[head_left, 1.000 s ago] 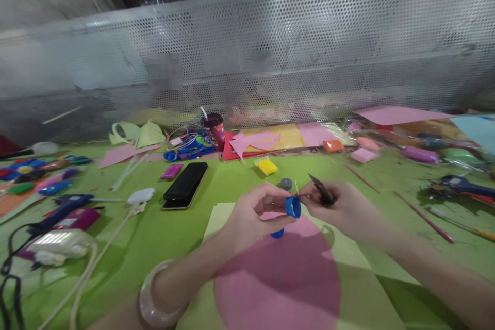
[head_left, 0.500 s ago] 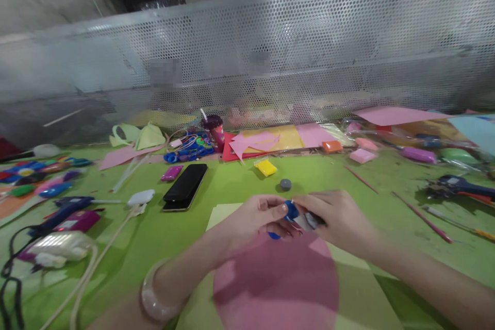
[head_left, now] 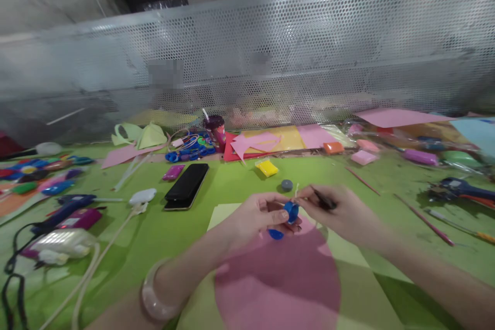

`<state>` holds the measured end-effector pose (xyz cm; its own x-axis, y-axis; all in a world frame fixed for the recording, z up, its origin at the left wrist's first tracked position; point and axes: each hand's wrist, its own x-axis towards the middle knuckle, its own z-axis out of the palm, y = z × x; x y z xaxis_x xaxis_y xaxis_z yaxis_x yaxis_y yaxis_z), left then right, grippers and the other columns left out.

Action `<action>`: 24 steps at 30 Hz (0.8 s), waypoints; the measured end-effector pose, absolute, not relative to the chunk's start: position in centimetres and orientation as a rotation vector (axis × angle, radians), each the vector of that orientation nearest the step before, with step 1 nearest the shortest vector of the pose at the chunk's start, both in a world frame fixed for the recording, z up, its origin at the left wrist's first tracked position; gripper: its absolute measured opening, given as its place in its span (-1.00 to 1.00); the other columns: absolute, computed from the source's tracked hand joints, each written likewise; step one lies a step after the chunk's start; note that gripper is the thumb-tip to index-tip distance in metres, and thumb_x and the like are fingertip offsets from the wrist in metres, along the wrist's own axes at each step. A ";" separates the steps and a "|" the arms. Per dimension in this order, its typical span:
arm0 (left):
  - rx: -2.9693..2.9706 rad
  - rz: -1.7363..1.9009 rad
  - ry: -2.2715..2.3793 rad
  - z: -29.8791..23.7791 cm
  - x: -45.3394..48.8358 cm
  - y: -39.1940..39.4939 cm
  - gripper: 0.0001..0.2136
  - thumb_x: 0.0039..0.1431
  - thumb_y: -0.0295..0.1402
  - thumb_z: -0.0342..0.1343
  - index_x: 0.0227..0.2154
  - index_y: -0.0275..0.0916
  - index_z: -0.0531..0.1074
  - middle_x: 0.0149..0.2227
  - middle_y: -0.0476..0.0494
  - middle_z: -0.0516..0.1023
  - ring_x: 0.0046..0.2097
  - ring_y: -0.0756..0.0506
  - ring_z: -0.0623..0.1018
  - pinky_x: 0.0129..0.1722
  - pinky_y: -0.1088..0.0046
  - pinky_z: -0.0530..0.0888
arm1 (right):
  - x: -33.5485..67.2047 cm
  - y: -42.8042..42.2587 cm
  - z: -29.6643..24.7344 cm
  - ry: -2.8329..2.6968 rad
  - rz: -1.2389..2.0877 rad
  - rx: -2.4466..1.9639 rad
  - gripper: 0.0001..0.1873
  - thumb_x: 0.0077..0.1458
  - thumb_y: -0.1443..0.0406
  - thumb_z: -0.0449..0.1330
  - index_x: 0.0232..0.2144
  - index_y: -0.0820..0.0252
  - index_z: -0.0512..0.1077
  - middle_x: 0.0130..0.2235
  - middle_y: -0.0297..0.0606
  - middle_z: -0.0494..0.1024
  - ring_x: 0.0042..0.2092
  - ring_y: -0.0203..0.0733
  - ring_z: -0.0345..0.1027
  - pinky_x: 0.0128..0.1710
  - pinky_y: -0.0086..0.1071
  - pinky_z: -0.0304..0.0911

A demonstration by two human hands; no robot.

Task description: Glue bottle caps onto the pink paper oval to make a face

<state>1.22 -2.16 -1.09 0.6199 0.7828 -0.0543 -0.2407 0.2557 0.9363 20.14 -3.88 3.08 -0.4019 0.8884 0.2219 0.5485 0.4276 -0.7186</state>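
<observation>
My left hand (head_left: 263, 211) is closed on a small round lump of blue clay (head_left: 291, 212), gripped between thumb and fingers. Fingertips of my right hand (head_left: 336, 211) pinch together at the top of the lump, where a thin pale strand (head_left: 297, 188) sticks up. A dark slender tool (head_left: 325, 199) lies across the right fingers; its kind is not clear. Just under the left fingers is a flat blue oval piece (head_left: 276, 234), over a pink paper circle (head_left: 278, 283). The circle rests on a pale yellow sheet (head_left: 363, 289).
A grey lump (head_left: 286, 185) and a yellow clay packet (head_left: 266, 168) sit beyond my hands. A black phone (head_left: 187, 185), glue gun (head_left: 73, 206) and white cables (head_left: 112, 237) are leftward. Rightward lie a pink stick (head_left: 425, 220) and pliers (head_left: 460, 188). Perforated metal panel (head_left: 270, 62) stands behind.
My right hand has drawn back slightly from the left and turned. More of the blue lump and the pale strand shows; the silvery part seen earlier under the right fingers is out of sight.
</observation>
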 end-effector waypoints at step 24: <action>0.997 0.917 0.669 -0.5 0.8 -1.2 -0.65 -0.14 -0.26 0.35 -0.32 -0.33 0.41 -0.39 -0.20 0.57 -0.43 -0.04 0.54 -0.32 0.40 0.47 | 23.0 -1.1 3.7 -2.346 1.005 -1.287 -0.71 0.05 0.22 0.09 -0.20 0.16 0.49 -0.57 -0.47 0.06 -0.54 -0.38 -0.08 -0.57 -0.47 -0.11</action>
<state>0.75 -1.23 -0.51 0.4690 0.8808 -0.0653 -0.3315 0.2441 0.9113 23.02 -1.05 3.66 -0.5628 0.8226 -0.0811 0.6263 0.3602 -0.6914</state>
